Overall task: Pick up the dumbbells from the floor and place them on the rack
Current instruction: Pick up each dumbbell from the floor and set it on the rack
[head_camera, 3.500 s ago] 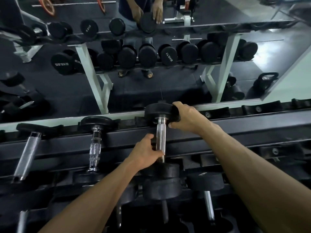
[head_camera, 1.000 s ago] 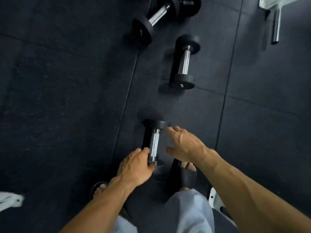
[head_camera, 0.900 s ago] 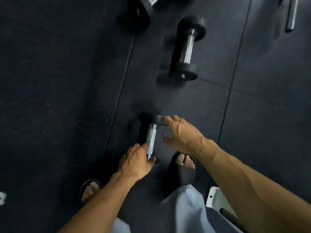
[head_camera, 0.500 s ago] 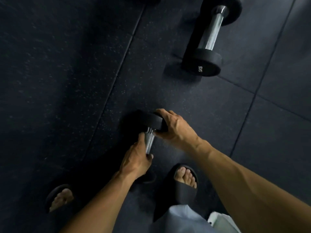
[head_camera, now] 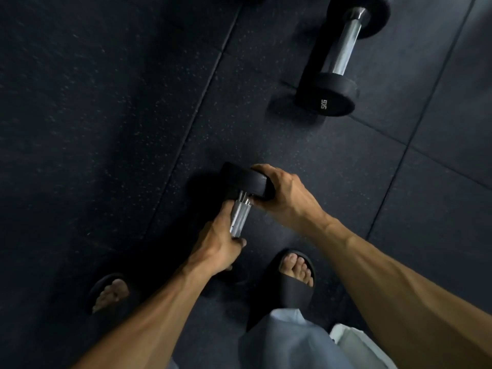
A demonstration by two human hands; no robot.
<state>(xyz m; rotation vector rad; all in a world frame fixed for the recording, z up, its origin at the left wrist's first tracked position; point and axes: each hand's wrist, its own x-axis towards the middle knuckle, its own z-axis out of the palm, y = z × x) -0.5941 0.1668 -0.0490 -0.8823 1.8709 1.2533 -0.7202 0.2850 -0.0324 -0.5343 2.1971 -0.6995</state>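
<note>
A small black dumbbell (head_camera: 241, 213) with a chrome handle lies just in front of my feet on the dark rubber floor. My left hand (head_camera: 217, 245) grips its handle near the lower end, hiding the near head. My right hand (head_camera: 283, 193) grips the far black head from the right side. A second dumbbell (head_camera: 338, 67), marked 5KG, lies on the floor at the upper right, apart from both hands. The rack is out of view.
My two feet in black sandals (head_camera: 294, 282) stand just below the held dumbbell. Light trouser fabric (head_camera: 290, 339) fills the bottom centre. A white object (head_camera: 354, 342) shows at the bottom right. Dark floor mats (head_camera: 106, 129) with seams spread all around.
Earlier both hands held a dumbbell on the rack. Then the view turned to the floor; both hands reached the small dumbbell and closed on its handle and far head.
</note>
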